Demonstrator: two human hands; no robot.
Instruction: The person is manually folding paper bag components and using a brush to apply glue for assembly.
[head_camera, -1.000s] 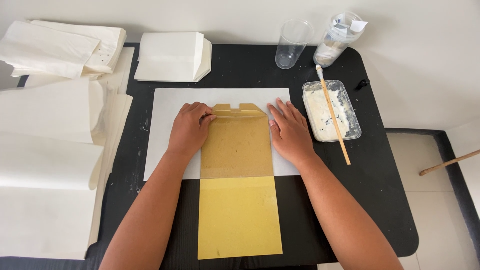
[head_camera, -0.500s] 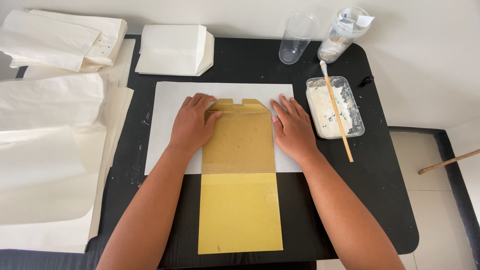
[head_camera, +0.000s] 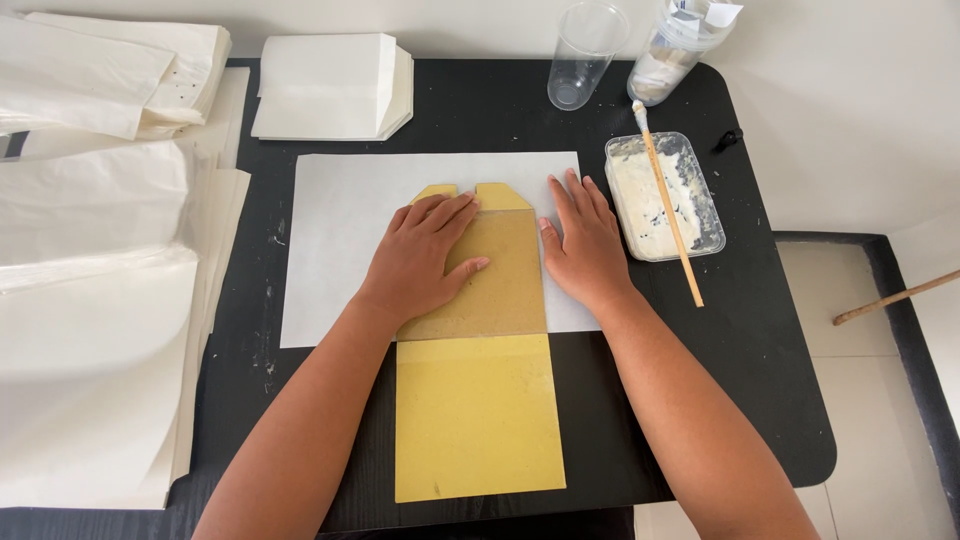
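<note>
A long brown-yellow paper piece (head_camera: 480, 400) lies on the black table (head_camera: 760, 380), its upper half folded over and resting on a white sheet (head_camera: 330, 230). My left hand (head_camera: 425, 255) lies flat on the left part of the folded brown section, fingers spread toward two small yellow flaps (head_camera: 500, 195) at its top. My right hand (head_camera: 585, 245) rests flat on the white sheet just right of the fold, thumb touching its edge. Neither hand grips anything.
A clear tub of white paste (head_camera: 660, 195) with a wooden-handled brush (head_camera: 672, 220) across it sits to the right. Behind stand a clear cup (head_camera: 583, 55) and a bag-wrapped container (head_camera: 675, 50). White paper stacks (head_camera: 90, 300) fill the left; folded white bags (head_camera: 335, 85) lie at the back.
My left hand slid further onto the brown fold. My right hand moved off it to the right onto the white sheet. The view shifted slightly.
</note>
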